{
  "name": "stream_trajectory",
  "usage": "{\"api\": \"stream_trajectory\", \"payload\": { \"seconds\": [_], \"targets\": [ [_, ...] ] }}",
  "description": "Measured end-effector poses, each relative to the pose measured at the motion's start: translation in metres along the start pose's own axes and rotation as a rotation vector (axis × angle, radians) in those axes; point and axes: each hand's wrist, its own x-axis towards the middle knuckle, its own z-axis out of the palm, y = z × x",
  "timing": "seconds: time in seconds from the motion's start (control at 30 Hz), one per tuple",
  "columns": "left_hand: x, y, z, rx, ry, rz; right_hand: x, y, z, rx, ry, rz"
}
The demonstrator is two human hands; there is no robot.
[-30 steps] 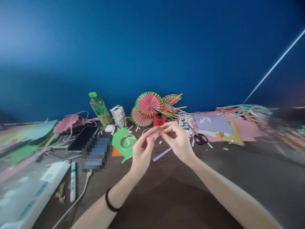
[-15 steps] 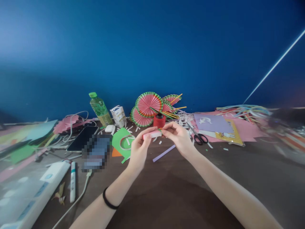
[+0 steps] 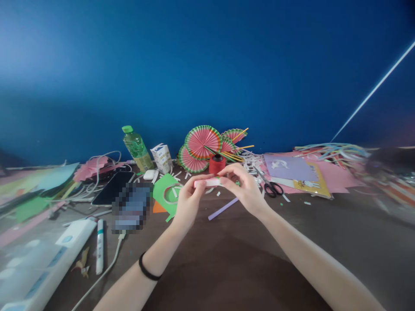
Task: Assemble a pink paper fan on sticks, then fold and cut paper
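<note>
Between my two hands is a small folded strip of pink paper [image 3: 211, 183], pale on the side that faces me. My left hand [image 3: 189, 195] pinches its left end between thumb and fingers. At the other end, my right hand [image 3: 244, 190] grips it with thumb and forefinger, beside a small green edge. Just behind the strip stands a red spool of thread [image 3: 217, 164]. Pleated pink paper fans with green rims [image 3: 203, 142] lean against the wall. Below the hands lies a purple paper strip [image 3: 223, 209] on the dark table.
Black scissors [image 3: 273, 188] lie to the right, beside a purple sheet [image 3: 288, 166] and a yellow packet [image 3: 311, 181]. On the left are green paper [image 3: 161, 192] under a tape roll, a bottle [image 3: 137, 149], a phone [image 3: 112, 188], a marker [image 3: 100, 246] and a power strip [image 3: 73, 242].
My right fingers have shifted their grip slightly at the strip's right end, and the hand is a little higher there. My left hand keeps its hold almost unmoved.
</note>
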Motion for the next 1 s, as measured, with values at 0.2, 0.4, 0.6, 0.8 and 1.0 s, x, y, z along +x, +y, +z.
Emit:
{"api": "stream_trajectory", "payload": {
  "seconds": [0.2, 0.4, 0.6, 0.8, 1.0],
  "targets": [
    [0.000, 0.001, -0.003, 0.021, -0.065, 0.020, 0.001, 0.017, 0.006, 0.349, -0.087, 0.215],
    [0.001, 0.001, -0.004, -0.158, -0.166, 0.015, 0.002, 0.021, 0.008, 0.550, -0.047, 0.334],
    [0.002, -0.001, -0.006, -0.111, -0.150, 0.059, 0.002, 0.019, 0.009, 0.585, -0.069, 0.404],
    [0.002, 0.009, -0.006, 0.143, -0.049, 0.107, 0.000, 0.016, 0.005, 0.138, -0.066, 0.193],
    [0.002, 0.010, -0.006, 0.227, -0.008, 0.075, -0.006, 0.000, 0.005, -0.170, -0.065, -0.268]
  ]
}}
